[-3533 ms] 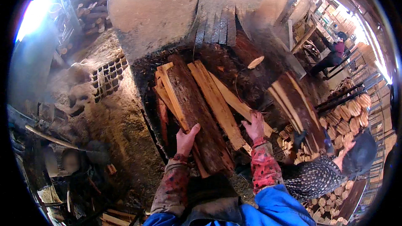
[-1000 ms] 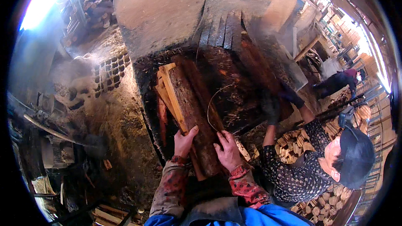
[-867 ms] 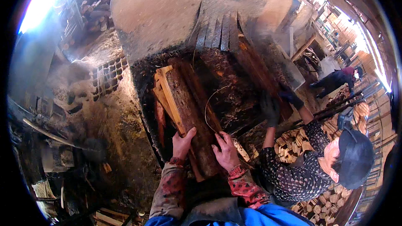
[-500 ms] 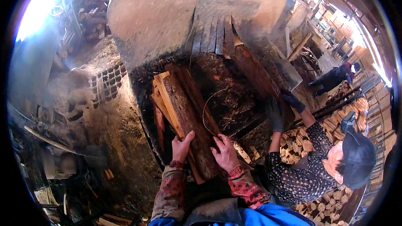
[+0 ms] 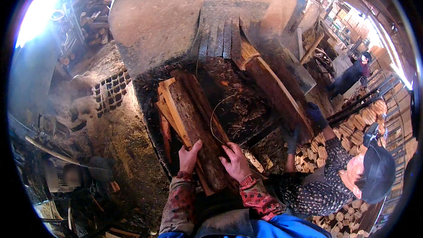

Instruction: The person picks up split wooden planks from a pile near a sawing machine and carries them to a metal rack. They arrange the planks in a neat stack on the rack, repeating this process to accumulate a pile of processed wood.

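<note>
Several rough wood slabs lie bundled together in front of me, a bark-covered slab (image 5: 194,123) on top with a pale sawn edge on its left. My left hand (image 5: 189,158) is closed on the left edge of this bundle, the thumb on top. Across from it, my right hand (image 5: 236,163) grips the right side, fingers curled over the bark. A thin wire (image 5: 212,121) loops up from beside the right fingers. To the right, a co-worker's gloved hands (image 5: 291,141) hold the near end of a long bark-covered slab (image 5: 282,92). Its far end reaches dark hanging flaps (image 5: 216,39).
The flaps hang on a large dusty machine housing (image 5: 163,22) at the far side. Beneath the slabs is a dark, debris-strewn bed (image 5: 242,110). Cut wood pieces (image 5: 352,136) are stacked beside the co-worker (image 5: 339,180). A grid of holes (image 5: 112,90) shows at left; another person (image 5: 352,77) stands far right.
The co-worker's slab now shows a pale edge along its length, and their gloved hands have shifted nearer. The distant person stands more upright. My hands keep their hold on the bundle.
</note>
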`<state>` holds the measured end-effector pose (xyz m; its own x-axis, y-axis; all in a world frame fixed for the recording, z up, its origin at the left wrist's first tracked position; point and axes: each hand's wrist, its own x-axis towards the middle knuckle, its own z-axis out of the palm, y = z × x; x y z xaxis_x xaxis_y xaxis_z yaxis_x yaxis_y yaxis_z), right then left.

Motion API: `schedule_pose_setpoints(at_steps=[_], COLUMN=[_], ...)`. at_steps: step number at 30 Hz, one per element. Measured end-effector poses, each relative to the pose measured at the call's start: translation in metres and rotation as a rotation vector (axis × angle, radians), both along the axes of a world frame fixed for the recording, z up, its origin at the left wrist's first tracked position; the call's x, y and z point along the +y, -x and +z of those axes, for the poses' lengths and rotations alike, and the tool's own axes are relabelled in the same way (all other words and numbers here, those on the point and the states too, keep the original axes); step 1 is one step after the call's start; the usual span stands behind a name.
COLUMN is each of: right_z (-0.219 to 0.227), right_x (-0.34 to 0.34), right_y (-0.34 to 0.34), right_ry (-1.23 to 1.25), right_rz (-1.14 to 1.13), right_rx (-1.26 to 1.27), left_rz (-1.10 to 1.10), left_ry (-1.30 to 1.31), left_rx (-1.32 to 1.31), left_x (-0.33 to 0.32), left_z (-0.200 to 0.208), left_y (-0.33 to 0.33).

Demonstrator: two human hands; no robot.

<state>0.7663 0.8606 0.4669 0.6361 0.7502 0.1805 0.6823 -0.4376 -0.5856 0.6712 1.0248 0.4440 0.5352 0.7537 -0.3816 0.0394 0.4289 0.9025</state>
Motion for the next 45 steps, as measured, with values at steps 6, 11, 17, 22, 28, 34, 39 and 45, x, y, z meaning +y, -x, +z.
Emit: schedule_pose_setpoints(at_steps=[6, 11, 17, 22, 28, 34, 39, 45], right_z=[0.016, 0.041, 0.057, 0.005, -0.037, -0.039, -0.031, -0.005], right_x=[-0.001, -0.003, -0.001, -0.002, -0.035, -0.044, -0.052, -0.051], right_y=[0.006, 0.002, -0.027, -0.113, -0.199, -0.166, -0.121, -0.055], right_ry=[-0.105, -0.180, -0.162, -0.008, 0.563, 0.485, -0.026, -0.238], right_rz=[0.021, -0.003, -0.028, -0.203, -0.385, -0.341, -0.213, -0.184], right_rx=[0.028, 0.037, 0.028, -0.255, -0.188, 0.030, 0.234, 0.459], left_rz=[0.010, -0.003, -0.013, 0.010, -0.001, -0.055, 0.013, 0.028], left_ry=[0.008, -0.001, 0.018, 0.014, 0.013, 0.029, 0.020, 0.021], left_rx=[-0.057, -0.021, -0.013, 0.021, -0.038, 0.066, -0.013, -0.035], left_x=[0.001, -0.003, -0.003, -0.005, -0.003, 0.000, -0.002, -0.004], left_z=[-0.012, 0.007, 0.010, 0.018, -0.003, 0.008, 0.005, -0.007], left_y=[0.004, 0.006, 0.008, 0.009, 0.006, 0.009, 0.005, 0.004])
